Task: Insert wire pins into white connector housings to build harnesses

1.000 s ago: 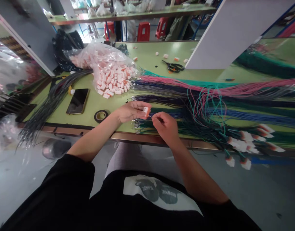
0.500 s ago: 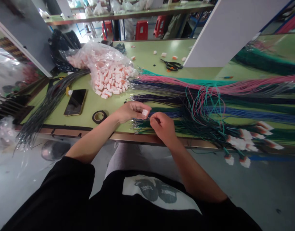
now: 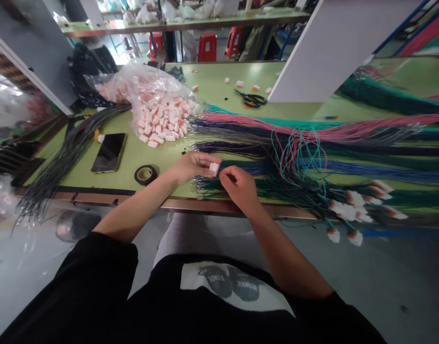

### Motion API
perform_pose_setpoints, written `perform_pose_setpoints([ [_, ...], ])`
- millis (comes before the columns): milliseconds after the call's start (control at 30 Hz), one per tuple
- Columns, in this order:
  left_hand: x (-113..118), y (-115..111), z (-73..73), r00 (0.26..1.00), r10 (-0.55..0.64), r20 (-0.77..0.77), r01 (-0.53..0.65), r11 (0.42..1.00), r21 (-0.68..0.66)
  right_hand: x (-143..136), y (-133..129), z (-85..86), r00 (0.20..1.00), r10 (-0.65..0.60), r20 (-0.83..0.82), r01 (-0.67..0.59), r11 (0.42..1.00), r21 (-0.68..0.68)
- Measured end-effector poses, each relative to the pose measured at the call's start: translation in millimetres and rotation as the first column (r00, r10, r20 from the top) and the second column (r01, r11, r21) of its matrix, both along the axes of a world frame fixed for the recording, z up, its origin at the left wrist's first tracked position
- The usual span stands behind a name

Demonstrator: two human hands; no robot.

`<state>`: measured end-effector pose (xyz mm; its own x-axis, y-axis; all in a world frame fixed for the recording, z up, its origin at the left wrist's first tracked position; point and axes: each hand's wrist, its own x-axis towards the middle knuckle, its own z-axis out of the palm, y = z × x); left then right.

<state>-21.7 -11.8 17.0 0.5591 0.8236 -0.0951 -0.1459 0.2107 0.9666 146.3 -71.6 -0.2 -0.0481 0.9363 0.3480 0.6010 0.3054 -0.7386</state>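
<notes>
My left hand pinches a small white connector housing between thumb and fingertips, its slotted face turned up. Close to the housing's right side, my right hand is closed in a pinch on a thin wire, mostly hidden by the fingers. Beneath both hands lie bundles of blue wires and dark green wires, their metal-tipped ends toward the left. Behind the hands, a clear plastic bag spills a heap of white-and-orange connector housings.
Left are a black tape roll, a phone and grey wires. Pink wires run across the back, near scissors. Wired connectors hang over the front edge at right. A white panel rises behind.
My right hand has come slightly nearer the connector housing, and the pale wire end seen between them no longer shows. The whole view has shifted a little.
</notes>
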Motion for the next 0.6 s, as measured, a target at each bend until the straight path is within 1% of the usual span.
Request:
perform_pose_setpoints([
  [200, 3.3, -0.8, -4.7, 0.999, -0.012, -0.033, 0.012, 1.0, -0.011, -4.0, 0.9, -4.8, 0.999, 0.008, 0.044, -0.008, 1.0, 0.01],
  [267, 1.5, 0.6, -4.8, 0.998, -0.022, -0.056, 0.022, 1.0, -0.007, -2.3, 1.7, -3.2, 0.998, 0.039, 0.051, -0.038, 0.999, -0.023],
  [333, -3.5, 3.4, -3.0, 0.995, -0.066, -0.077, 0.065, 0.998, -0.01, 5.7, 3.6, 1.4, 0.995, 0.089, 0.042, -0.086, 0.994, -0.063],
  [400, -10.7, 6.5, 0.6, 0.983, -0.151, -0.105, 0.15, 0.988, -0.019, 20.7, 6.9, 7.4, 0.996, 0.07, 0.061, -0.067, 0.997, -0.044],
  [433, -14.6, 7.8, 2.7, 0.973, -0.199, -0.12, 0.198, 0.98, -0.022, 29.8, 9.1, 10.2, 0.994, 0.033, 0.105, -0.031, 0.999, -0.014],
  [500, -21.0, 9.2, 6.6, 0.946, -0.287, -0.153, 0.288, 0.958, -0.017, 47.2, 14.3, 14.2, 0.96, -0.019, 0.28, 0.013, 1.0, 0.024],
  [533, -23.2, 9.5, 7.8, 0.931, -0.322, -0.172, 0.325, 0.946, -0.012, 53.8, 17.0, 15.2, 0.92, -0.007, 0.393, 0.003, 1.0, 0.011],
  [600, -25.2, 9.4, 8.5, 0.896, -0.386, -0.22, 0.395, 0.919, -0.002, 60.6, 21.4, 15.7, 0.807, 0.063, 0.588, -0.041, 0.998, -0.051],
])
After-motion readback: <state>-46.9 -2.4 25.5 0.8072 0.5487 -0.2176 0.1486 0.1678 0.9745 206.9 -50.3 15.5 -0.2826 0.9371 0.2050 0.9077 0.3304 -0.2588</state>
